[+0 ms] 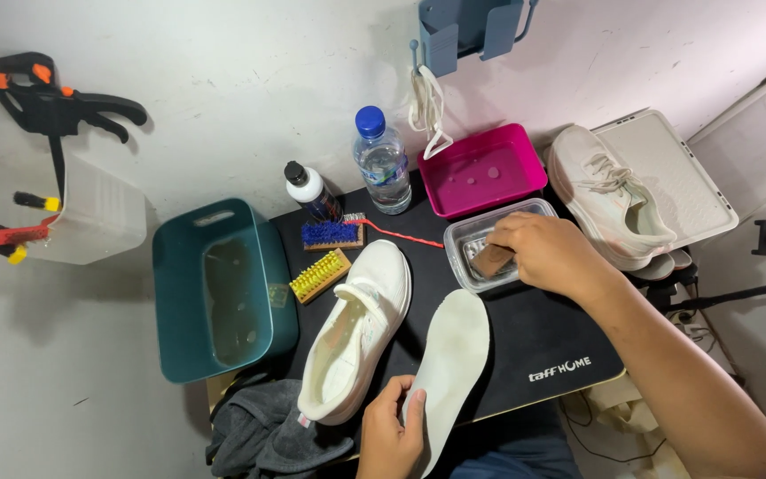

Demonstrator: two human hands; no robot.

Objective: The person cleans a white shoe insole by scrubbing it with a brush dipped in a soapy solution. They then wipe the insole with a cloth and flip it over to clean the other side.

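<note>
Hands: one insole, one brush

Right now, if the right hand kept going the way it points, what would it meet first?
The right hand, gripping a small brown brush, points left into the clear plastic container; it would probably meet that container's near wall or floor first.

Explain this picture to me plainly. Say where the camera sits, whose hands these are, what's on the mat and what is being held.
The one camera sits on a person's head and looks down at their own two bare hands. The left hand holds the heel end of a white insole lying on the black mat. The right hand grips a small brown brush in a clear tub. Beside the insole lies a white shoe, with blue and yellow brushes, two bottles, a pink tray and a teal basin of water.
</note>
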